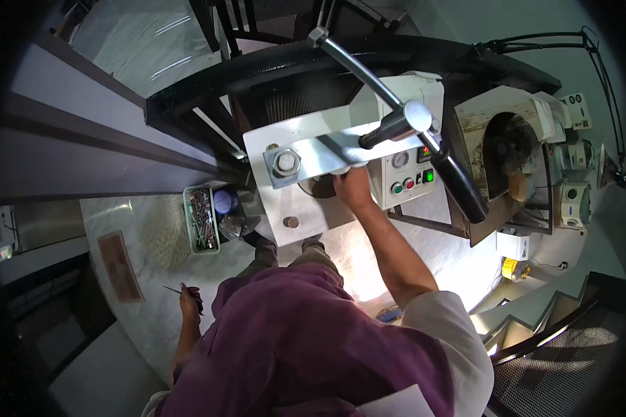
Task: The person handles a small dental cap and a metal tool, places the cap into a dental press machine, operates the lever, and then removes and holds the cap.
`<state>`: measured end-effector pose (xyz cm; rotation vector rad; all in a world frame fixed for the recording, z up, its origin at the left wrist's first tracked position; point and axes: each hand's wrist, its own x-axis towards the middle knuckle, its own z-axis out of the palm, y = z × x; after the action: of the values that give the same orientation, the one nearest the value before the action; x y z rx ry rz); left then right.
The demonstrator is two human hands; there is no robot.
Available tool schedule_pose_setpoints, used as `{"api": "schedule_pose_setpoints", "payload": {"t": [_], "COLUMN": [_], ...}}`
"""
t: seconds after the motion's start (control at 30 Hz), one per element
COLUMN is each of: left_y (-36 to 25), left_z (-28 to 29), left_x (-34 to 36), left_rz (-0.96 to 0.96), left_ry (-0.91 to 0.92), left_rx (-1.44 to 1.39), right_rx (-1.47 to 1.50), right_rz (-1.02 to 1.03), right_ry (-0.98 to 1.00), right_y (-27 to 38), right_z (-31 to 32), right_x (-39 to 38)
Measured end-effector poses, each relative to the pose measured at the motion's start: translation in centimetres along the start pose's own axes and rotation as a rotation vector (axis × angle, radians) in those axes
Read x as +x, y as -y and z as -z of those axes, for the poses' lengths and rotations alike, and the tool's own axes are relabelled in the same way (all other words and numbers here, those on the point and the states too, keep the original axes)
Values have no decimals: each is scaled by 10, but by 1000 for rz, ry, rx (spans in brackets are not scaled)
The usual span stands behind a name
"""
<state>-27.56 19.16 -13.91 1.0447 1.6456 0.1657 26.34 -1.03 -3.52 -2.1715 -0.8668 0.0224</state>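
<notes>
A white machine [306, 219] stands before me, with a steel bar [327, 154] bolted across its top. A round opening [318, 186] shows partly under the bar. My right hand [355, 187] reaches to the edge of this opening, its fingers mostly hidden beneath the bar. Above the machine slants a steel lever [362, 69] with a black grip [459, 187], joined to a threaded screw [372, 137]. Low at my left side, my left hand [190, 300] is closed around a thin, dark, pointed tool [172, 289], whose exact kind is too small to tell.
The machine's front panel [412, 174] carries a gauge, buttons and a lit green switch. A tray of metal tools [202, 219] lies left of it, beside a blue round container [225, 200]. Right stands a stained open-fronted housing [501, 149]. A black railing [278, 66] curves behind.
</notes>
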Motion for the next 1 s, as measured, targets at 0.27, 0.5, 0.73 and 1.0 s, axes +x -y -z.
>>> {"api": "schedule_pose_setpoints", "payload": {"t": [0.27, 0.5, 0.73, 1.0], "left_y": [-6, -5, -9, -4], "left_z": [-3, 0, -9, -8], "left_x": [4, 8, -9, -10], "left_rz": [-11, -6, -19, 60], "left_ry": [4, -2, 2, -8], "left_rx": [24, 14, 31, 7], "right_rx": [-81, -95, -206, -236], "right_rz": [-101, 58, 507, 156], "right_ry": [252, 255, 204, 177], "right_y": [-3, 3, 3, -7], "right_z": [15, 13, 37, 20], "right_x": [8, 5, 2, -3]}}
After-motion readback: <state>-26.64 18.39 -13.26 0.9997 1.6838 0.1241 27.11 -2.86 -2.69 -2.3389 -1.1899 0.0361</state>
